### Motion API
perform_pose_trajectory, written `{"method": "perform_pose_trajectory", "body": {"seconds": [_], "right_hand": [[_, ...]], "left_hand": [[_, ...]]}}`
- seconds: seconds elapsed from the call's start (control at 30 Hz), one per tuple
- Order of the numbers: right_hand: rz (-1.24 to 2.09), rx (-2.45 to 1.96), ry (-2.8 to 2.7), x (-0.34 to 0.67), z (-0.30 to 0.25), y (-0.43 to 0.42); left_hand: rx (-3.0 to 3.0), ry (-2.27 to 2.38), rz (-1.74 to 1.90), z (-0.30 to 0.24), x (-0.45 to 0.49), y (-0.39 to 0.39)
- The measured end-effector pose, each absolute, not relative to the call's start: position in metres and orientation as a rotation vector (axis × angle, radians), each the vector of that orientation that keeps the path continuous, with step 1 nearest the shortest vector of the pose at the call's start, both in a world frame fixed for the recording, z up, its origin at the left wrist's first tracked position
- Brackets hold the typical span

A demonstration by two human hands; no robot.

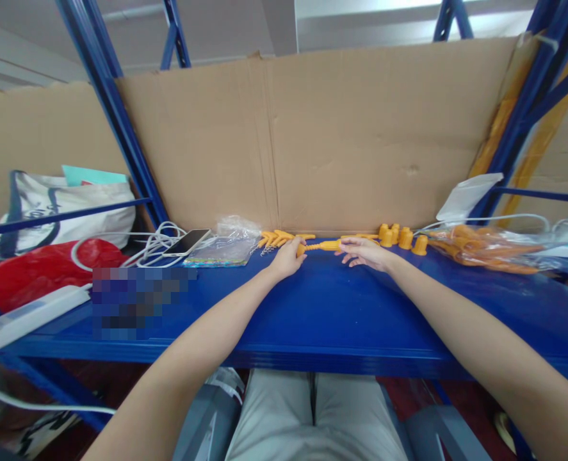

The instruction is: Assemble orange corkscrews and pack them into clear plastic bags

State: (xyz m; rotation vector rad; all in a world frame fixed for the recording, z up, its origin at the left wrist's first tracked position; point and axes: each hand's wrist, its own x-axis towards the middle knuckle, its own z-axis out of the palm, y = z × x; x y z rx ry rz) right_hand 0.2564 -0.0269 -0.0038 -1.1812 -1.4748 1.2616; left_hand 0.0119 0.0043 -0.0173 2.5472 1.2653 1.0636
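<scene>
My left hand (288, 258) is closed around the left end of a long orange plastic rod (323, 245) that lies across the blue shelf (312, 314). My right hand (363, 252) pinches the rod's right end, with its other fingers spread. A small pile of orange stick parts (276, 238) lies just behind my left hand. Several orange cup-shaped caps (401, 237) stand behind my right hand.
A cardboard sheet (341, 134) backs the shelf. Left of my hands lie a clear plastic bag (228, 246), a phone (187, 242) and white cables (152, 246). A bag of orange parts (485, 246) lies at the right. A red bag (38, 272) and a white tote (67, 205) sit at the far left.
</scene>
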Motion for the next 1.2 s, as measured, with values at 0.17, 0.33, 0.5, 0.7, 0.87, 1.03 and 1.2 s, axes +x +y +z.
{"method": "perform_pose_trajectory", "body": {"seconds": [0.17, 0.33, 0.5, 0.7, 0.87, 1.03, 1.2], "right_hand": [[1.221, -1.248, -1.483, 0.25, -0.001, -0.029], [1.198, -1.236, -1.494, 0.249, -0.002, -0.029], [1.109, -1.229, -1.5, 0.248, -0.003, -0.03], [1.063, -1.23, -1.571, 0.246, 0.0, -0.032], [1.034, -1.247, -1.655, 0.247, -0.002, -0.03], [0.81, -1.247, -1.697, 0.24, -0.007, -0.025], [0.109, -1.29, -1.845, 0.229, -0.009, -0.027]], "left_hand": [[2.573, 1.246, 1.09, -0.019, 0.011, 0.005], [2.559, 1.254, 1.086, -0.017, 0.011, 0.004], [2.538, 1.258, 1.055, -0.015, 0.012, 0.002], [2.546, 1.25, 1.05, -0.014, 0.012, -0.001], [2.561, 1.241, 1.061, -0.015, 0.012, 0.0], [2.514, 1.213, 1.072, -0.017, 0.013, 0.004], [2.434, 1.13, 1.043, -0.019, 0.016, 0.005]]}}
